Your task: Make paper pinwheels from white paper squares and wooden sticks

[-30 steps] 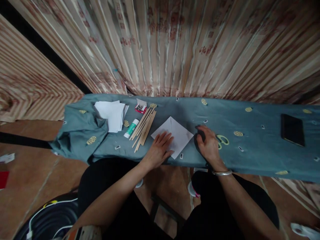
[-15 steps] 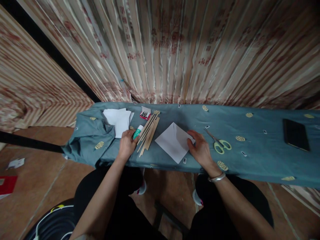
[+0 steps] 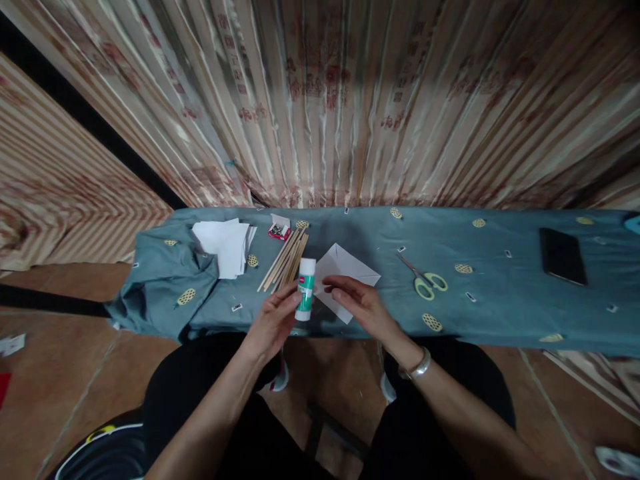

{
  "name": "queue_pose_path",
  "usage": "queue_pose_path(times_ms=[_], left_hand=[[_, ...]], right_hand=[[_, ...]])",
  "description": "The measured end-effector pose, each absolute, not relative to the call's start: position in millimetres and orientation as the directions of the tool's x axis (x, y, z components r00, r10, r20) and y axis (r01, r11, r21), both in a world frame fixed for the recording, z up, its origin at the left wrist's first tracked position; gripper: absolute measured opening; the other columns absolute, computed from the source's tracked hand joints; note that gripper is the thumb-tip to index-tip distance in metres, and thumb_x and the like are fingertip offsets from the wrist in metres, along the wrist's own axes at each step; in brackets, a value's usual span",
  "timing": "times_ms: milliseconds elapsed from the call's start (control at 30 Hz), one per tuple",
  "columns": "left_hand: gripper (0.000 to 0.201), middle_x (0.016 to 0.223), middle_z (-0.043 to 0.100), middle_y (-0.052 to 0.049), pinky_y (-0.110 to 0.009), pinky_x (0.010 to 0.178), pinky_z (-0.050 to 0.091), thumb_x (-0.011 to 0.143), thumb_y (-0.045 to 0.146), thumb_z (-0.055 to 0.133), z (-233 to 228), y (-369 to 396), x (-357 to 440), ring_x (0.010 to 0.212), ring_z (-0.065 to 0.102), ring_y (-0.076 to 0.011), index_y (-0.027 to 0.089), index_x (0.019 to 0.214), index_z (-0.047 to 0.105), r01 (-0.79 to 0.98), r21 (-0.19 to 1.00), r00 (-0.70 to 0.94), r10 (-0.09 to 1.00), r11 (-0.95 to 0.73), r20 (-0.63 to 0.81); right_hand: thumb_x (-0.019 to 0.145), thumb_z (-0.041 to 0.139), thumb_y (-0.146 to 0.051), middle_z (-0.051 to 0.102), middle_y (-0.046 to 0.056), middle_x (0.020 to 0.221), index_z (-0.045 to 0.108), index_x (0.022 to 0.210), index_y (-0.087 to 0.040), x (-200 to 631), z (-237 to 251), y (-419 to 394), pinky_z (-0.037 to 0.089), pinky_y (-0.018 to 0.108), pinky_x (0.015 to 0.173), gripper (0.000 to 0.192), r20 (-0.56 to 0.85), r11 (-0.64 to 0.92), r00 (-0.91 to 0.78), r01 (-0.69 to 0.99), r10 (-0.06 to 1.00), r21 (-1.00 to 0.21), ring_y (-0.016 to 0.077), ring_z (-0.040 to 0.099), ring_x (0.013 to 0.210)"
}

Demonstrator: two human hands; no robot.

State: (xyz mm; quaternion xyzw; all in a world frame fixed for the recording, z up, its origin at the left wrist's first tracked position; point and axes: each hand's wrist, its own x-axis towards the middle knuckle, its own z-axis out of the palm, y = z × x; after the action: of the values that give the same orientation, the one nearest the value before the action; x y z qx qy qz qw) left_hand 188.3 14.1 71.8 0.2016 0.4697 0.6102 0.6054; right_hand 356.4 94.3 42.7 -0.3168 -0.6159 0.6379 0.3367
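My left hand [image 3: 273, 323] holds a white and green glue stick [image 3: 305, 288] upright above the table's near edge. My right hand [image 3: 357, 303] hovers just right of the stick, fingers spread and pointing towards it, with nothing in it. Behind both hands a folded white paper square [image 3: 350, 268] lies on the blue-grey cloth [image 3: 500, 300]. A bundle of thin wooden sticks [image 3: 284, 260] lies left of the paper.
Green-handled scissors [image 3: 425, 280] lie to the right of the paper and a black phone [image 3: 563, 255] far right. A stack of white sheets [image 3: 225, 240] and a small red box of pins [image 3: 279, 229] are at the left. A striped curtain hangs behind the table.
My left hand left the paper, took the glue stick from beside the wooden sticks and brought it up in front of me. My right hand moved off the scissors to beside the stick.
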Motion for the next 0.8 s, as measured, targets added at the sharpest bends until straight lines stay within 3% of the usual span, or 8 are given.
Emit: queue_pose_path(times_ms=[133, 267, 400, 533, 633, 700, 800], left_hand=[[0.034, 0.078, 0.072, -0.006, -0.020, 0.060, 0.052, 0.064, 0.036, 0.086, 75, 11, 209, 0.065, 0.064, -0.0118, 0.012, 0.086, 0.075, -0.637, 0.682, 0.066, 0.907, 0.359, -0.416], [0.037, 0.078, 0.072, -0.007, -0.020, 0.059, 0.053, 0.068, 0.043, 0.082, 72, 13, 216, 0.067, 0.065, -0.0130, 0.011, 0.087, 0.074, -0.634, 0.668, 0.136, 0.907, 0.389, -0.399], [0.035, 0.077, 0.072, -0.007, -0.019, 0.053, 0.048, 0.071, 0.043, 0.080, 68, 16, 221, 0.061, 0.061, -0.0101, 0.011, 0.083, 0.072, -0.578, 0.692, 0.212, 0.899, 0.432, -0.384], [0.028, 0.073, 0.070, -0.005, -0.019, 0.052, 0.043, 0.073, 0.038, 0.079, 62, 20, 225, 0.054, 0.056, -0.0069, 0.012, 0.080, 0.072, -0.535, 0.706, 0.236, 0.884, 0.464, -0.403], [0.030, 0.078, 0.071, -0.006, -0.022, 0.058, 0.047, 0.072, 0.040, 0.079, 55, 22, 225, 0.060, 0.060, -0.0095, 0.013, 0.085, 0.073, -0.498, 0.734, 0.247, 0.887, 0.462, -0.391], [0.036, 0.090, 0.073, -0.008, -0.026, 0.069, 0.051, 0.072, 0.044, 0.078, 49, 23, 223, 0.075, 0.065, -0.0152, 0.015, 0.094, 0.074, -0.446, 0.802, 0.185, 0.917, 0.398, -0.353], [0.050, 0.108, 0.071, -0.010, -0.034, 0.085, 0.052, 0.067, 0.047, 0.081, 47, 23, 216, 0.098, 0.065, -0.0232, 0.019, 0.107, 0.071, -0.320, 0.925, 0.002, 0.976, 0.205, -0.216]], right_hand=[[0.078, 0.072, -0.048, 0.074, 0.004, 0.104, 0.073, 0.103, -0.023, 357, 52, 94, 0.051, 0.034, 0.089, 0.035, -0.062, -0.362, -0.723, -0.268, 0.688, -0.893, 0.0178, 0.066, 0.092], [0.076, 0.077, -0.041, 0.075, 0.003, 0.095, 0.075, 0.092, -0.021, 367, 51, 101, 0.051, 0.032, 0.083, 0.026, -0.123, -0.465, -0.690, -0.335, 0.714, -0.820, 0.0152, 0.065, 0.082], [0.074, 0.078, -0.041, 0.075, 0.003, 0.093, 0.074, 0.089, -0.022, 375, 49, 104, 0.051, 0.030, 0.078, 0.025, -0.151, -0.450, -0.614, -0.369, 0.775, -0.813, 0.0156, 0.066, 0.082], [0.073, 0.079, -0.039, 0.075, 0.004, 0.095, 0.072, 0.095, -0.023, 379, 52, 100, 0.052, 0.030, 0.077, 0.028, -0.160, -0.457, -0.652, -0.316, 0.741, -0.831, 0.0166, 0.067, 0.084], [0.075, 0.077, -0.041, 0.074, 0.002, 0.092, 0.071, 0.096, -0.023, 381, 54, 98, 0.052, 0.030, 0.074, 0.029, -0.136, -0.415, -0.669, -0.276, 0.730, -0.867, 0.0160, 0.066, 0.080], [0.077, 0.073, -0.045, 0.073, 0.002, 0.090, 0.070, 0.098, -0.023, 384, 55, 98, 0.052, 0.030, 0.074, 0.030, -0.089, -0.313, -0.669, -0.223, 0.738, -0.923, 0.0161, 0.066, 0.079], [0.082, 0.068, -0.043, 0.071, 0.003, 0.093, 0.068, 0.100, -0.022, 388, 58, 96, 0.049, 0.033, 0.082, 0.028, 0.005, -0.025, -0.676, -0.034, 0.737, -0.999, 0.0182, 0.065, 0.087]])
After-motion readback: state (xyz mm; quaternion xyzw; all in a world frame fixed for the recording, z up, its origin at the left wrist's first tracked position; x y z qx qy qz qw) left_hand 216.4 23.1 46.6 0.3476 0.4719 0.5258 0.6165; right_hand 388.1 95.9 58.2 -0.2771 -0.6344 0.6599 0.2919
